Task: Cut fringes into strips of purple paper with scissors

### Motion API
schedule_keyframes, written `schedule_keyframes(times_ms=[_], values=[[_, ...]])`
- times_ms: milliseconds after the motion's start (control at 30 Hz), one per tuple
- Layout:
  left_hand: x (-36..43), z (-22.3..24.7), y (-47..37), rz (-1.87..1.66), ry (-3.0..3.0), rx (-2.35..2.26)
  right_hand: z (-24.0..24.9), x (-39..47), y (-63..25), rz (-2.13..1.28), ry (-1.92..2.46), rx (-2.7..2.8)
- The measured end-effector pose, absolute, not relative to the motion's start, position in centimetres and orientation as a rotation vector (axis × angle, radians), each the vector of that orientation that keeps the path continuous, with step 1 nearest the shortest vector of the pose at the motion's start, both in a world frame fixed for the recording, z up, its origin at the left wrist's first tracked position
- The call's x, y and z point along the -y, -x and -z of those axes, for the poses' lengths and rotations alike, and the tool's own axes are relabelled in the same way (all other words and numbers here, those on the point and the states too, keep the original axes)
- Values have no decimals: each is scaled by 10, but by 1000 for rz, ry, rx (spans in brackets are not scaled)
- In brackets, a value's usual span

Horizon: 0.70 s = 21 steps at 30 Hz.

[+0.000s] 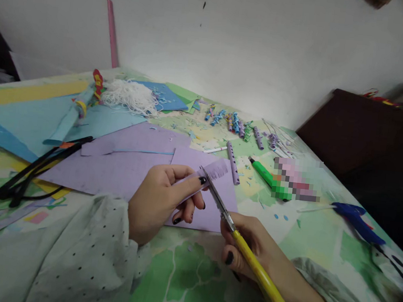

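Note:
My left hand [168, 195] pinches a narrow purple paper strip [218, 170] between thumb and fingers. Fine cuts along the strip's far end make a fringe. In my right hand [249, 247] is a pair of scissors [260, 272] with yellow handles, its blades pointing up and left at the strip, close beside my left thumb. Whether the blades touch the strip is hard to tell. Beneath both hands lies a purple paper sheet [225, 197]. A rolled purple tube with dark spots [233, 163] rests just past the strip.
Small curled paper rolls [236, 122] line the back. A green cutter [269, 177] and a blue glue gun [356, 220] lie on the right. White string [131, 96], blue paper [110, 127] and black-framed glasses [41, 168] are on the left. Paper scraps litter the patterned tablecloth [188, 274].

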<state>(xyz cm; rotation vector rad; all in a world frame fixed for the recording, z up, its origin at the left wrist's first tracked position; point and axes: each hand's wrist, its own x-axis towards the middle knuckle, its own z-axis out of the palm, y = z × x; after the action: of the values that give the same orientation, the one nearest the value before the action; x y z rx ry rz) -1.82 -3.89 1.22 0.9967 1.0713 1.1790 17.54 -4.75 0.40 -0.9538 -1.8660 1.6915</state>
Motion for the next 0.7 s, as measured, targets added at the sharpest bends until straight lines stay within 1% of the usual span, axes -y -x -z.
schedule_keyframes(times_ms=[533, 700], values=[[38, -12, 18, -1191, -960, -1017, -4, 47, -174, -1715, 967, 1841], [37, -12, 18, -1189, -944, -1000, -10, 47, -174, -1782, 892, 1807]])
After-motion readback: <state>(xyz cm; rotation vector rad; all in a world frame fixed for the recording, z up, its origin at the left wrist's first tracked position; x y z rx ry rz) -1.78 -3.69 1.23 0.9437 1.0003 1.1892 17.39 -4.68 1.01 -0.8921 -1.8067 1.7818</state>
